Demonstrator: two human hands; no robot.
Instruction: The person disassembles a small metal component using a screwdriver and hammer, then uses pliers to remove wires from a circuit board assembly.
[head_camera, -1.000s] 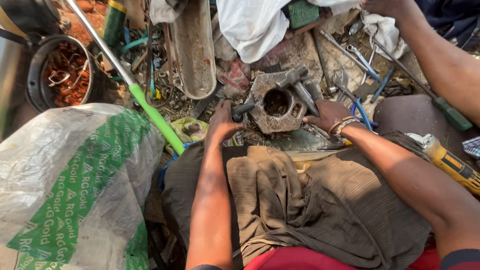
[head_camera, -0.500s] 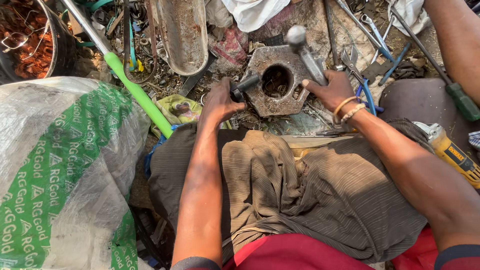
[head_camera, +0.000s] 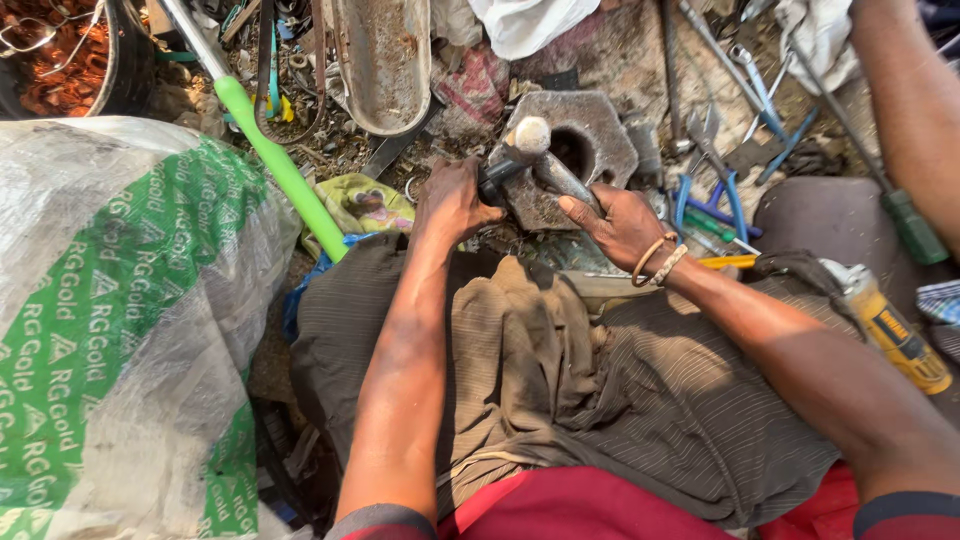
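- the left hand (head_camera: 452, 203) is curled tight round a short dark part (head_camera: 497, 183) at the near edge of a heavy hexagonal metal block (head_camera: 590, 140), which sits on the littered ground just beyond the knees.
- the right hand (head_camera: 618, 222), bangles at the wrist, now grips the shaft of a metal hammer (head_camera: 545, 160); half a second ago it rested on the block's right side.
- the hammer's rounded head has shifted to the block's left edge, beside the central hole.
- a green-handled pole (head_camera: 280, 170) and a printed white-and-green sack (head_camera: 120, 320) lie to the left; another person's arm (head_camera: 915, 110) enters at right.
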